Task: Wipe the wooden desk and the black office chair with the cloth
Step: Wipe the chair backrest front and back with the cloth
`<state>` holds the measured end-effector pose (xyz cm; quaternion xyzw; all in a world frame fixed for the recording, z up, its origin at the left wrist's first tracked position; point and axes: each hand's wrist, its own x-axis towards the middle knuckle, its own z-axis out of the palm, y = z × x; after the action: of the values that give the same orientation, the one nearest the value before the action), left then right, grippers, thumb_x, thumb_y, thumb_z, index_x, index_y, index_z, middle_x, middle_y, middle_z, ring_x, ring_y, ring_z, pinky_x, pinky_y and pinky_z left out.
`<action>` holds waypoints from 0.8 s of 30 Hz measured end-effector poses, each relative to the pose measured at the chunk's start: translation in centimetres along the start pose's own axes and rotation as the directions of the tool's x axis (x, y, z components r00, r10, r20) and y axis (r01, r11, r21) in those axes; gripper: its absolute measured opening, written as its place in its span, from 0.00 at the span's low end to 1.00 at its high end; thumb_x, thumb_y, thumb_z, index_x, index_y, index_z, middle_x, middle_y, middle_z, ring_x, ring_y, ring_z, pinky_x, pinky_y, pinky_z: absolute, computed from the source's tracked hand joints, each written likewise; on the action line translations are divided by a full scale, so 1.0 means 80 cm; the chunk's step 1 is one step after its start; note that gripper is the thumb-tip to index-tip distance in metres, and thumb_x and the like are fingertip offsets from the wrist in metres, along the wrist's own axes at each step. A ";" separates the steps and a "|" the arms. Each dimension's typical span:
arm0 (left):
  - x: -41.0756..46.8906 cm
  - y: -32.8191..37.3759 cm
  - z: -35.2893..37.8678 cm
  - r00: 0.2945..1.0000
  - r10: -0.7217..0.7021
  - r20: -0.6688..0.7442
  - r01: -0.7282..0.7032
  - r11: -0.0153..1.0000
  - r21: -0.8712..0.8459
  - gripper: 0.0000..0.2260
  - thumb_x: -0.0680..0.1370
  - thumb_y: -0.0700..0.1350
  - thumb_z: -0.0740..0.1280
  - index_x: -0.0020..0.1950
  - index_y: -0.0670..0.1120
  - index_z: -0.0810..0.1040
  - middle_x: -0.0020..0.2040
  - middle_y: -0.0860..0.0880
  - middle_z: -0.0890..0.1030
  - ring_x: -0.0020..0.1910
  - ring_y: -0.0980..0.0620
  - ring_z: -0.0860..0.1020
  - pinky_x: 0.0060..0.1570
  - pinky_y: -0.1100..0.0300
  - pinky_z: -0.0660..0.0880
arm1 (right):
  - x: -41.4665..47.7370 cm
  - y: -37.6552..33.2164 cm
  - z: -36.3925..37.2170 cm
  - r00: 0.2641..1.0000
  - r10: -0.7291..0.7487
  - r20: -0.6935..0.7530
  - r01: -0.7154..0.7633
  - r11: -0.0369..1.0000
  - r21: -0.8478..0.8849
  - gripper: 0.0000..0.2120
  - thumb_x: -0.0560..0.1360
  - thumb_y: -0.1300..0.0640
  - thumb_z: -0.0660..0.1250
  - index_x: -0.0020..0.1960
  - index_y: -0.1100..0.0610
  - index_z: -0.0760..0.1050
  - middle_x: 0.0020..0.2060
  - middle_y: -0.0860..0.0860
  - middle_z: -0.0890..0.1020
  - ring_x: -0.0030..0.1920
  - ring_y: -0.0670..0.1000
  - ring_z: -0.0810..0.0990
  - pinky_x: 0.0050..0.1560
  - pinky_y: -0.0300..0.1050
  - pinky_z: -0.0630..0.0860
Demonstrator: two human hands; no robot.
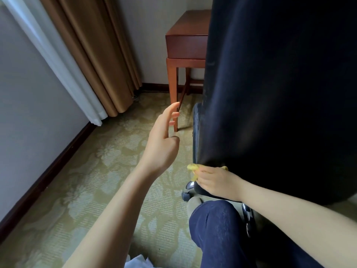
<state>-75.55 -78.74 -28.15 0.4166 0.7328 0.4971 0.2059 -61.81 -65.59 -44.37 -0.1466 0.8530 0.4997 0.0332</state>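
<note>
The black chair (270,93) fills my right side, its back close in front of me. I expect it to roll or swivel under a hard push, so it wants steadying at the side edge of the back. The wooden desk (187,45) stands beyond it by the wall, stiff and solid. My left hand (164,140) hangs in the air beside the chair, fingers loose and spread, holding nothing. My right hand (214,182) curls over the yellow cloth (193,169), pressing it against the bottom edge of the chair back. The cloth looks soft, light and bunched, best kept wadded under the fingers.
</note>
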 end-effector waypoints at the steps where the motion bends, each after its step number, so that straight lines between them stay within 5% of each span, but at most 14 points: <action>1: 0.002 0.000 0.001 1.000 0.003 0.005 -0.003 1.000 0.008 0.38 0.70 0.25 0.56 0.73 0.55 0.63 0.68 0.52 0.70 0.67 0.56 0.67 0.57 0.69 0.62 | -0.011 -0.004 0.007 0.999 -0.054 -0.005 0.054 0.998 0.015 0.21 0.74 0.69 0.52 0.53 0.58 0.81 0.53 0.51 0.81 0.65 0.56 0.72 0.74 0.55 0.58; 3: 0.005 0.003 0.006 1.000 0.009 0.004 -0.009 1.000 0.013 0.37 0.70 0.25 0.56 0.74 0.55 0.62 0.69 0.52 0.69 0.68 0.55 0.66 0.56 0.71 0.61 | -0.036 0.001 0.013 0.988 -0.151 0.022 0.151 0.989 0.005 0.12 0.70 0.63 0.65 0.51 0.56 0.82 0.51 0.48 0.82 0.64 0.54 0.73 0.72 0.53 0.61; 6: 0.004 0.009 0.020 1.000 0.011 -0.002 -0.011 1.000 -0.015 0.36 0.71 0.25 0.56 0.74 0.53 0.62 0.71 0.51 0.67 0.69 0.54 0.66 0.54 0.77 0.63 | -0.070 0.013 0.017 0.982 -0.177 0.060 0.174 0.983 0.054 0.14 0.63 0.60 0.76 0.48 0.54 0.83 0.49 0.46 0.81 0.63 0.53 0.73 0.72 0.52 0.61; 10: -0.013 0.038 0.039 0.997 0.074 0.001 -0.073 0.996 -0.057 0.34 0.72 0.28 0.59 0.73 0.54 0.62 0.68 0.55 0.64 0.68 0.55 0.65 0.55 0.75 0.62 | -0.106 0.034 0.004 0.995 0.065 -0.076 -0.055 0.990 0.133 0.11 0.64 0.64 0.66 0.42 0.52 0.81 0.41 0.45 0.79 0.56 0.50 0.72 0.64 0.49 0.65; 15: -0.033 0.074 0.044 0.981 0.154 -0.119 -0.166 0.982 -0.094 0.33 0.71 0.26 0.58 0.68 0.56 0.63 0.67 0.55 0.62 0.67 0.54 0.66 0.67 0.59 0.66 | -0.135 0.085 -0.025 0.903 0.323 -0.284 -0.241 0.927 0.287 0.05 0.69 0.60 0.73 0.43 0.52 0.81 0.44 0.45 0.81 0.54 0.48 0.77 0.54 0.45 0.65; 19: -0.054 0.114 0.043 0.950 0.233 -0.206 -0.252 0.965 -0.075 0.31 0.73 0.27 0.59 0.71 0.51 0.64 0.68 0.53 0.62 0.66 0.54 0.66 0.59 0.75 0.67 | -0.167 0.140 -0.064 0.778 0.505 -0.375 -0.391 0.855 0.340 0.11 0.77 0.63 0.62 0.43 0.52 0.81 0.46 0.46 0.82 0.54 0.48 0.77 0.51 0.45 0.65; 24: -0.073 0.161 0.045 0.908 0.347 -0.237 -0.361 0.933 -0.017 0.32 0.72 0.27 0.61 0.72 0.50 0.64 0.71 0.50 0.62 0.70 0.51 0.64 0.69 0.49 0.66 | -0.200 0.198 -0.108 0.661 0.612 -0.434 -0.497 0.790 0.358 0.15 0.75 0.67 0.58 0.44 0.55 0.82 0.48 0.47 0.83 0.57 0.49 0.72 0.49 0.47 0.64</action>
<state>-64.39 -79.47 -18.74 0.4757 0.6486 0.5929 0.0388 -50.20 -62.29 -23.50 -0.0053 0.8784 0.3332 -0.3425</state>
